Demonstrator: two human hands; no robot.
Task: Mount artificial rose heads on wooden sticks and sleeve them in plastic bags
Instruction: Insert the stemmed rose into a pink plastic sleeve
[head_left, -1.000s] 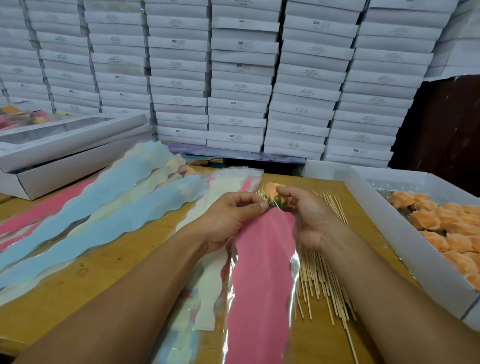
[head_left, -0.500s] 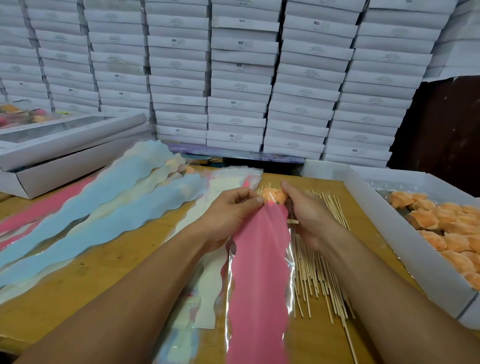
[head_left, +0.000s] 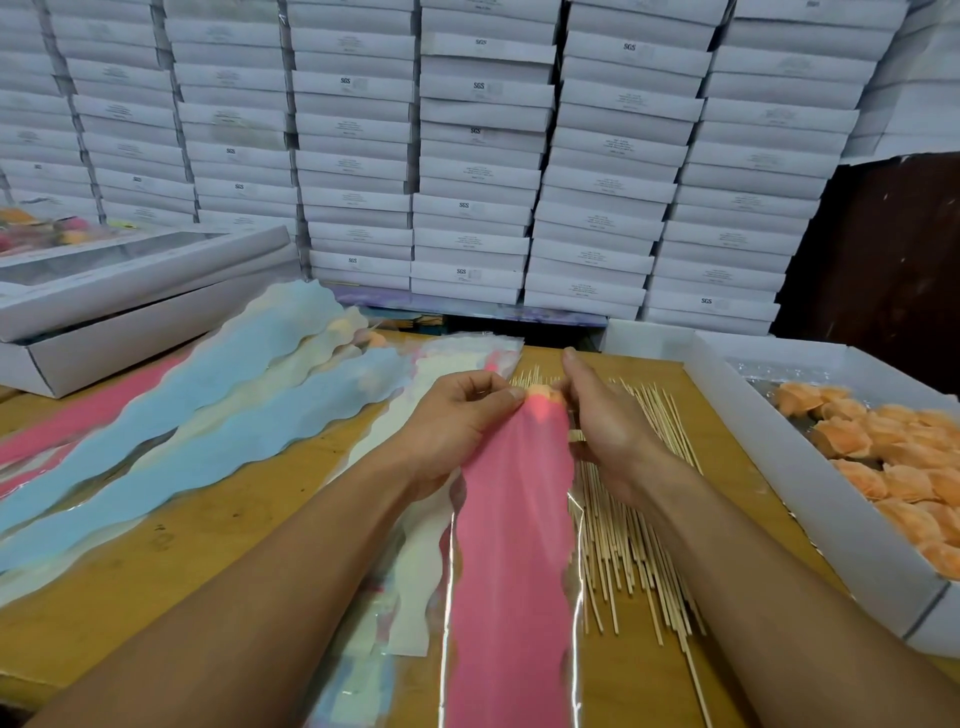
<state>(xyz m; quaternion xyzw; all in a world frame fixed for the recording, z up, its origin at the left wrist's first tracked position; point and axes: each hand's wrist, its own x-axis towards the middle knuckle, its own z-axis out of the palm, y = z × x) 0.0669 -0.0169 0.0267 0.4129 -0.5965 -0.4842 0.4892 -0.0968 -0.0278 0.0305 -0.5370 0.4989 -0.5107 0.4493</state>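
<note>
The rose head is sitting at the pink bag's mouth above the counter; the left hand is pinching the bag rim, steadying it; the right hand is gripping the stick, likely feeding it in.

Above a wooden table, the left hand pinches the top of a pink-lined clear plastic sleeve over an orange artificial rose head, with the right hand holding its other side beside loose wooden sticks.
</note>
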